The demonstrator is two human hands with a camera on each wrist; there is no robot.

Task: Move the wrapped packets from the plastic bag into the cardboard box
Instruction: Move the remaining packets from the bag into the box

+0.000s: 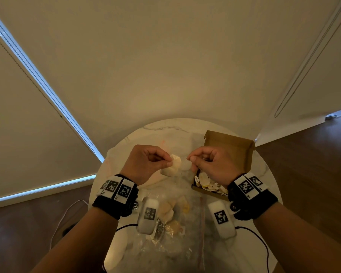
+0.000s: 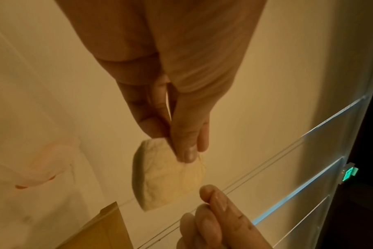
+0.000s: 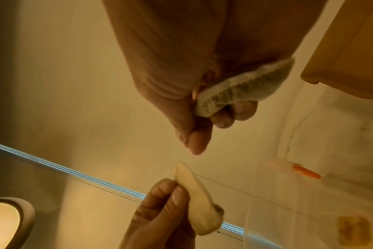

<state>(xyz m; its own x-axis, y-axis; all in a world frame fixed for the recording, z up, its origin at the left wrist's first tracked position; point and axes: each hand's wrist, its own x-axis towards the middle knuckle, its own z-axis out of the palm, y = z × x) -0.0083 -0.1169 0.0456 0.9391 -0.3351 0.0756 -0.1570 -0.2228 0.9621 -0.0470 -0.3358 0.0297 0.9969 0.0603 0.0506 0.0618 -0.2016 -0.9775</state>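
Note:
My left hand (image 1: pixel 166 162) pinches a pale wrapped packet (image 1: pixel 172 166) by its top edge between thumb and forefinger, above the middle of the table. The left wrist view shows the same packet (image 2: pixel 170 176) hanging below the pinch. My right hand (image 1: pixel 191 159) hovers just right of it, thumb and forefinger tips together. Its other fingers are curled round a greyish-white packet (image 3: pixel 243 89). The open cardboard box (image 1: pixel 231 152) stands behind and under the right hand, with several packets (image 1: pixel 206 181) inside. The clear plastic bag (image 1: pixel 171 223) lies near me and holds more packets.
Everything sits on a round marble table (image 1: pixel 165 133) against a pale wall. Wood floor lies on both sides, with a white cable (image 1: pixel 67 211) on the left. An orange bag closure (image 3: pixel 307 173) lies on the far part of the table.

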